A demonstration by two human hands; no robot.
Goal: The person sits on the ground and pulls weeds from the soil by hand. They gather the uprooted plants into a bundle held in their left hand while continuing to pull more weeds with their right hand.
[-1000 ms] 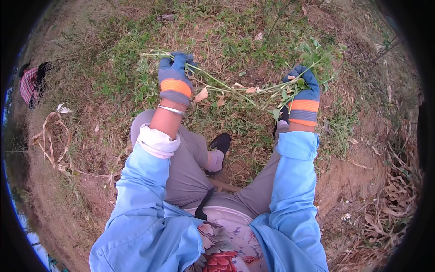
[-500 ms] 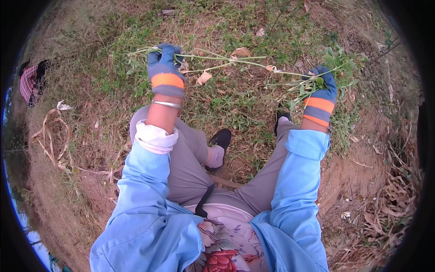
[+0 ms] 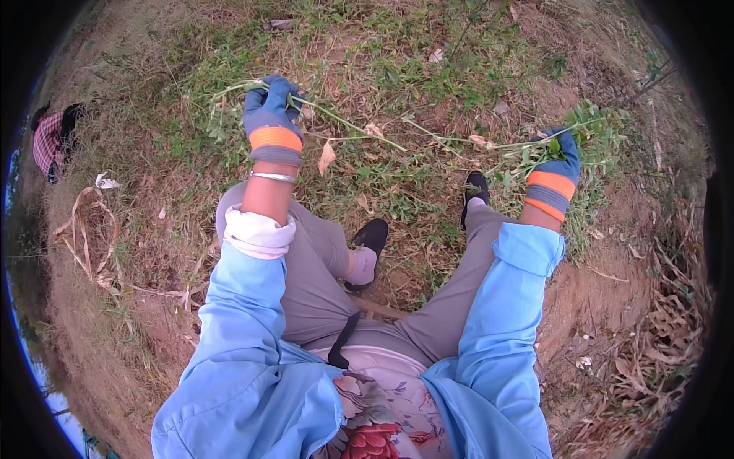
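Observation:
Both hands wear blue work gloves with orange and grey cuffs. My left hand (image 3: 271,105) is closed around thin green plant stems (image 3: 344,122), whose ends reach right and downward with a dry brown leaf (image 3: 326,158) hanging from them. Out to the right, my right hand (image 3: 560,153) grips a leafy bunch of green weeds (image 3: 600,136). Its pale stems stretch left toward the middle, apart from the tips of the left stems. Leaves spill out around the right glove, and its fingertips are partly hidden among them.
Low green weeds and dry grass (image 3: 405,183) cover the ground ahead. My dark shoes (image 3: 370,243) rest on it. Dry husks (image 3: 665,329) lie in a heap at the right, and a curled dry stalk (image 3: 80,229) at the left. Another person in a checked shirt (image 3: 47,141) is at the far left.
The hands have drawn apart, the right one moving right and slightly nearer. The stems that crossed in the middle have separated into two bunches.

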